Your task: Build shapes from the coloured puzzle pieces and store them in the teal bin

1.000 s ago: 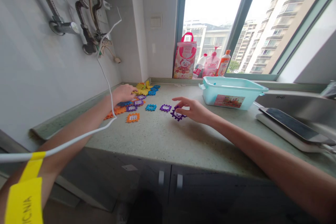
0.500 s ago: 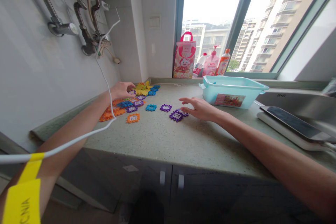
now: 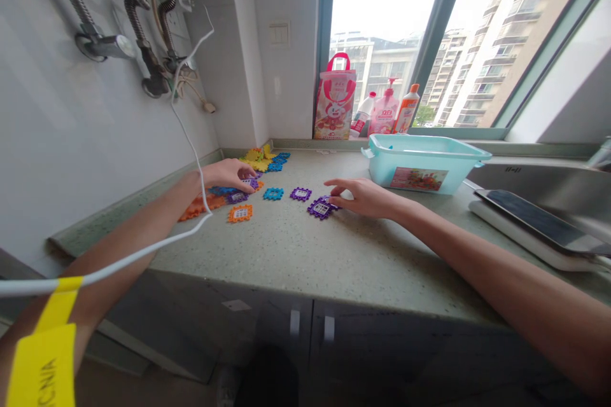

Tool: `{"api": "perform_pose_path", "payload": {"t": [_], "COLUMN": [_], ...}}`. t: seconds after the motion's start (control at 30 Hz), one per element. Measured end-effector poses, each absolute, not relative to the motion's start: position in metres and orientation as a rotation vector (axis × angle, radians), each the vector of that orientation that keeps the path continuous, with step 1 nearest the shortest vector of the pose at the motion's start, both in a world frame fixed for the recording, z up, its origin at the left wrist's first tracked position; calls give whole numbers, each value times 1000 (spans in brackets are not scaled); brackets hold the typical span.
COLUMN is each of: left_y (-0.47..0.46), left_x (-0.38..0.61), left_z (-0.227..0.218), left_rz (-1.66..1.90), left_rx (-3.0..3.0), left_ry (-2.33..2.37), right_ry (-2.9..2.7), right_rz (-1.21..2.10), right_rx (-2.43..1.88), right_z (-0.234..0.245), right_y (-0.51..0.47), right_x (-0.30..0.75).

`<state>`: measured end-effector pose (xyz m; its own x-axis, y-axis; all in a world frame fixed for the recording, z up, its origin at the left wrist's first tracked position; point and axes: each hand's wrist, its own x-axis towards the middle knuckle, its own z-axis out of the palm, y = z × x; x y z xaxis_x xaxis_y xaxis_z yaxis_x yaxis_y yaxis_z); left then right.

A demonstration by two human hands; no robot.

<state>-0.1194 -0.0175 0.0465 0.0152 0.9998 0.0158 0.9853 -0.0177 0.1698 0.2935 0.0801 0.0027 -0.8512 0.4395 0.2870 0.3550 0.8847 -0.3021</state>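
Singling out, it seems, a purple tile (image 3: 251,184) in the heap (image 3: 204,205), the left hand (image 3: 228,175) curls over it while the right hand (image 3: 359,196), forefinger raised, touches overlapping tiles (image 3: 319,208) on the counter (image 3: 272,248); whether either pinches I cannot tell, and lifting calls for an edge grip.

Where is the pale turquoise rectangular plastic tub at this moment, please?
In the head view, the tub stands right of centre on the speckled grey-green countertop, beyond the right hand and just left of the grey metal sink.
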Motion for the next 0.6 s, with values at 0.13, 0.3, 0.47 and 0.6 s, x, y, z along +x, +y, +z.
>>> {"api": "perform_pose_path", "payload": {"t": [0.13,0.3,0.47,0.6], "left_y": [-30,-41,-42,-42], "left_x": [-115,-111,-96,-68], "left_z": [63,76,69,58], "left_rz": [225,-144,-117,97], "left_rx": [2168,2019,2091,2243], "left_ry": [2056,2085,2109,1908], "right_ry": [-2697,-2691,-2693,-2694], "right_rz": [331,328,302,307], "right_rx": [-584,-565,-564,-560], "right_z": [2,1,0,0], "right_y": [81,83,85,84], "right_x": [294,295,294,293]}}
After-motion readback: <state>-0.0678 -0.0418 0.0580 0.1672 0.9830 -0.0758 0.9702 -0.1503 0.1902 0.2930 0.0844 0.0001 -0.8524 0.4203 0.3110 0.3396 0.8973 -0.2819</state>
